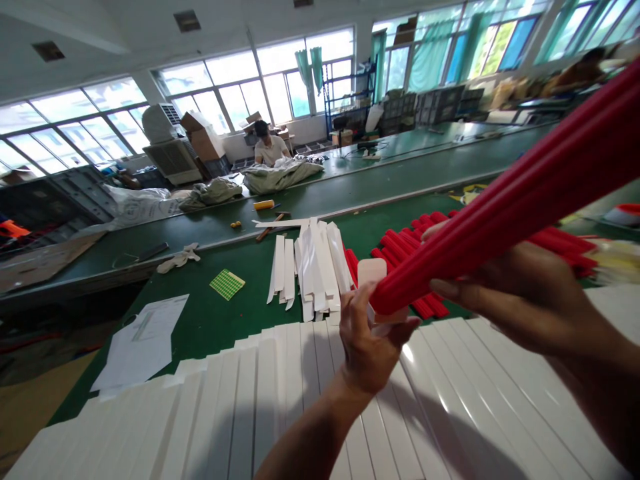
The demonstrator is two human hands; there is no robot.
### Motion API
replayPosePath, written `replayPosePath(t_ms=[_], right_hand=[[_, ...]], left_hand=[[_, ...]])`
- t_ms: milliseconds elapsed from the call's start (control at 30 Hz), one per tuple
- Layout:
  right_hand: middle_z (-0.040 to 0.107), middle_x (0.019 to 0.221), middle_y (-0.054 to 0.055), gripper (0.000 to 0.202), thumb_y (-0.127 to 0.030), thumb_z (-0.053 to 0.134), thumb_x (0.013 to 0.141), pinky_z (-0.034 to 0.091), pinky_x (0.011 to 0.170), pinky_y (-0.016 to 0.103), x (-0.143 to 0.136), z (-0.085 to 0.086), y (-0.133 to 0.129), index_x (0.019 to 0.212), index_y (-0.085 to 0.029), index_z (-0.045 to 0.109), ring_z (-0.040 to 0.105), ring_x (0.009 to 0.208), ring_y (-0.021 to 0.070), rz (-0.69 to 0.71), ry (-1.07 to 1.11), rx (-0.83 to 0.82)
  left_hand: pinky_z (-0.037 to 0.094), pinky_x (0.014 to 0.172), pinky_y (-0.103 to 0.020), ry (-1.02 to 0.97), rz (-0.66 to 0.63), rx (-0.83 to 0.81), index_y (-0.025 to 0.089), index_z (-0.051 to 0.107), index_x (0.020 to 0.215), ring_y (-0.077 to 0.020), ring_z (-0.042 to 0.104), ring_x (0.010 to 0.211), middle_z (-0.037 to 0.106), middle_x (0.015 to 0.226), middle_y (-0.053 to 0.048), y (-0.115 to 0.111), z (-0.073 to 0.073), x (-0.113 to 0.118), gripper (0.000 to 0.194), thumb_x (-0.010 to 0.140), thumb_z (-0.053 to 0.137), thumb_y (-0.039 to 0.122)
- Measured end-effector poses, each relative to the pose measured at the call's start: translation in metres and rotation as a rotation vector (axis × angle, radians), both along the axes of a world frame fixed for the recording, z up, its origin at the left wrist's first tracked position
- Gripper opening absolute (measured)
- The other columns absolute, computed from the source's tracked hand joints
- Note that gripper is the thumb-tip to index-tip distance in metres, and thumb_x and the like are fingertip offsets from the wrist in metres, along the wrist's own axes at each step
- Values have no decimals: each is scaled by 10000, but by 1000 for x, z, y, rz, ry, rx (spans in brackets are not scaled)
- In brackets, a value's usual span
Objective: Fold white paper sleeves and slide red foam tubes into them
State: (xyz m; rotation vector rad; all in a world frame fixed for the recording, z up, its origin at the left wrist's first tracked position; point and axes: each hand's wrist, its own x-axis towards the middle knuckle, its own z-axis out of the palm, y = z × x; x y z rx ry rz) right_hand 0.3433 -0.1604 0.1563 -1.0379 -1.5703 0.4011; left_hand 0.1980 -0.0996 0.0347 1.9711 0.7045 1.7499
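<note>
My right hand (530,293) is wrapped around a long red ribbed tube (500,220), which slants from the upper right down to the middle. Its lower end meets the open end of a slim white carton (373,270) with a raised flap. Around that carton end my left hand (367,333) is closed, thumb to the right. How far the tube sits inside is hidden by my fingers. Beneath both hands lies a row of long white cartons (280,380), side by side. Behind my hands is a pile of red tubes (400,247).
White flat strips (317,267) are heaped on the green table (250,320). To the left lie paper sheets (143,343), a green sticker sheet (227,285) and a glove (180,259). A hammer (270,228) lies farther back. Across the table a person (270,148) sits near grey-green cloth (283,175).
</note>
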Motion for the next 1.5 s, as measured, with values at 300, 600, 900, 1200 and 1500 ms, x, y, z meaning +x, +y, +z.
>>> replayPosePath(t_ms=[300, 600, 900, 1200, 1500], right_hand=[[687, 963, 16, 213, -225, 725, 820, 576, 760, 296, 4, 5, 7, 1024, -230, 661, 670, 874, 200, 106, -131, -272], [548, 1322, 55, 674, -342, 780, 770, 507, 995, 423, -13, -19, 19, 1371, -312, 477, 546, 1199, 272, -182, -150, -18], [611, 1303, 54, 255, -312, 620, 905, 465, 1058, 437, -20, -5, 31, 1143, -281, 706, 557, 1237, 249, -206, -279, 110], [694, 1177, 86, 375, -498, 508, 942, 516, 979, 455, -35, -99, 24, 1118, -232, 705, 656, 1085, 248, -102, 744, -300], [709, 1110, 59, 340, -506, 582, 869, 451, 1062, 412, -72, -120, 45, 987, -214, 709, 621, 1144, 249, -189, 1012, -213]], left_hand=[[597, 700, -353, -23, -21, -155, 193, 433, 1168, -232, 701, 852, 646, 993, -102, -9, -7, 8, 713, 673, 833, 513], [589, 762, -394, 39, 15, -115, 175, 399, 1239, -262, 687, 943, 626, 1062, -133, 0, -5, 8, 719, 713, 816, 431], [586, 785, -408, 55, 21, -88, 176, 395, 1268, -270, 673, 989, 620, 1101, -142, 1, -2, 7, 719, 737, 791, 455], [566, 867, -406, 34, 92, -114, 185, 433, 1284, -247, 642, 1031, 606, 1131, -122, 8, -6, 8, 717, 737, 796, 474], [469, 1046, -404, 78, -141, -238, 192, 654, 1209, -212, 594, 1127, 664, 1151, -118, 10, 6, -7, 409, 1008, 394, 436]])
